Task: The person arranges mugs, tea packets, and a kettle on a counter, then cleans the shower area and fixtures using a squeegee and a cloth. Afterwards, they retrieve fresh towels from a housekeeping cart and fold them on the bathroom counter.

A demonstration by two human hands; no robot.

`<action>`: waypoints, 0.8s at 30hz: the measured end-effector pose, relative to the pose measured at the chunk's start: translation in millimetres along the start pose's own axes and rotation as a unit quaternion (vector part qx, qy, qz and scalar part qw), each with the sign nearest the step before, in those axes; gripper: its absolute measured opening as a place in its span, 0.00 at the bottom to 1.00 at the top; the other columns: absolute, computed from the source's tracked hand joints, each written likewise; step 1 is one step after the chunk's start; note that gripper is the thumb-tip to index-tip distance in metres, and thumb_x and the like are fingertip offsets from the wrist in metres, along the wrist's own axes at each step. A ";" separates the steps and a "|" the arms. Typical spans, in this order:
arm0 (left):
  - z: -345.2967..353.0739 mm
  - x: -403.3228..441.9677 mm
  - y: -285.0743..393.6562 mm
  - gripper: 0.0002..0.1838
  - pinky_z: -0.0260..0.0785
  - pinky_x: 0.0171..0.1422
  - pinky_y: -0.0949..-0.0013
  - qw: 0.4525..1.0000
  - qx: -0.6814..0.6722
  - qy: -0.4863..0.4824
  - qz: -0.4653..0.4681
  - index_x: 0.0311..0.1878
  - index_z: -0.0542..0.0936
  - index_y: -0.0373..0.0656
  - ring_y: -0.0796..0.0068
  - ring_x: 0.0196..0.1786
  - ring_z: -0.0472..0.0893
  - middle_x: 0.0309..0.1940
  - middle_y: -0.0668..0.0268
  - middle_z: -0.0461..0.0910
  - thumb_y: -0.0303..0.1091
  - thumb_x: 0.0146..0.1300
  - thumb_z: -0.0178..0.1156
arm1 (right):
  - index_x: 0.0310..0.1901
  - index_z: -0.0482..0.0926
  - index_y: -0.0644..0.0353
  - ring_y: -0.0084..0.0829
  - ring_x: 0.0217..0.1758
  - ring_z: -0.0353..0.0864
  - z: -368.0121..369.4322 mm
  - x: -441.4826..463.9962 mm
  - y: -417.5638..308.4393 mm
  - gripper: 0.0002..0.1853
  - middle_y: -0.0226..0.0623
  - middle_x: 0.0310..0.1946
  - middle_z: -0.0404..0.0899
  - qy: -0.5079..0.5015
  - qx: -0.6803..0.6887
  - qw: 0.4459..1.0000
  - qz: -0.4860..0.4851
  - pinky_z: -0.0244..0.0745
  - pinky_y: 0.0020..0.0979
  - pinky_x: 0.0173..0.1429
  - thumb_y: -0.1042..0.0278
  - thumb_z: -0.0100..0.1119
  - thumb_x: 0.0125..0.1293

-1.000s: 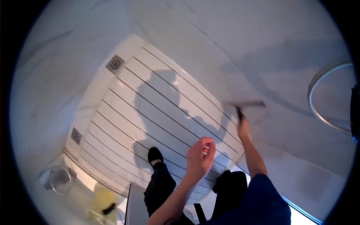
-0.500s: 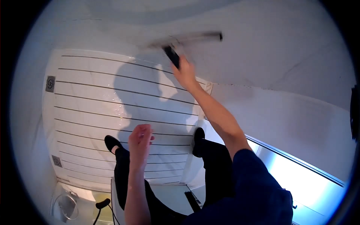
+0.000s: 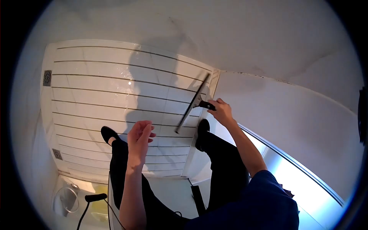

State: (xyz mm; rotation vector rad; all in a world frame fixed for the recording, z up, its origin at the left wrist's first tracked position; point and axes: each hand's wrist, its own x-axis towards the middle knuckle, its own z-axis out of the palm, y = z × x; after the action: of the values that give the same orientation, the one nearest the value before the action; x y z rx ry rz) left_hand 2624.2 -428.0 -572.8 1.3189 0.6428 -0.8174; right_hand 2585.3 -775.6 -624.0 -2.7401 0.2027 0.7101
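Note:
My right hand (image 3: 222, 112) is closed round the black handle of a squeegee (image 3: 193, 103). The squeegee's long blade stands at a slant above the right end of the slatted white floor (image 3: 96, 82), beside my right shoe. Whether the blade touches the floor I cannot tell. My left hand (image 3: 140, 136) hangs over the floor in front of my left leg, its fingers curled loosely and partly apart, with no object visible in it.
Two square drains (image 3: 47, 78) lie along the floor's left edge. At the lower left are a bucket (image 3: 66, 200), a yellow object (image 3: 100, 209) and a black handle with a cord (image 3: 96, 197). Marble-patterned walls (image 3: 249, 34) surround the floor.
The squeegee in my right hand has come off the wall and down to the right end of the floor, its blade turned steeply. The view has swung round; my left hand stays low.

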 end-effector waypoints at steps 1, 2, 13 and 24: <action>-4.5 0.3 -6.0 0.09 0.67 0.36 0.78 1.000 -0.008 0.007 0.003 0.45 0.77 0.42 0.81 0.32 0.77 0.34 0.70 0.79 0.34 0.66 0.54 | 0.46 0.78 0.50 0.46 0.38 0.79 10.9 13.3 6.5 0.19 0.42 0.36 0.75 -0.016 -0.024 1.000 -0.002 0.75 0.43 0.41 0.66 0.67 0.50; -13.4 -1.0 -16.0 0.09 0.67 0.36 0.78 1.000 -0.016 0.012 0.007 0.45 0.77 0.42 0.81 0.32 0.77 0.34 0.69 0.79 0.34 0.66 0.54 | 0.46 0.78 0.51 0.47 0.39 0.79 26.0 26.1 14.5 0.19 0.42 0.36 0.75 -0.031 -0.048 0.998 -0.003 0.75 0.43 0.42 0.66 0.68 0.50; -51.9 -41.7 -13.1 0.13 0.68 0.40 0.75 0.999 -0.017 0.045 -0.007 0.47 0.76 0.39 0.77 0.34 0.78 0.36 0.65 0.79 0.36 0.66 0.52 | 0.36 0.81 0.59 0.49 0.40 0.79 127.5 82.1 111.7 0.14 0.50 0.34 0.78 0.090 -0.033 0.982 0.165 0.76 0.41 0.44 0.68 0.67 0.45; -170.5 -55.6 41.5 0.11 0.71 0.53 0.69 0.993 -0.111 0.038 0.009 0.49 0.75 0.34 0.76 0.46 0.77 0.41 0.61 0.78 0.28 0.67 0.52 | 0.33 0.83 0.54 0.46 0.43 0.80 194.0 282.2 -309.9 0.12 0.46 0.37 0.79 0.025 -0.097 0.995 -0.020 0.77 0.42 0.44 0.68 0.59 0.44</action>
State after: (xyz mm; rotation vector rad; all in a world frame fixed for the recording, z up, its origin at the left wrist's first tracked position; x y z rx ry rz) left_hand 2633.5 -249.1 -530.6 1.1557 0.7578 -0.6626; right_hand 2807.6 -437.1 -846.0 -2.9390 0.0950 0.6824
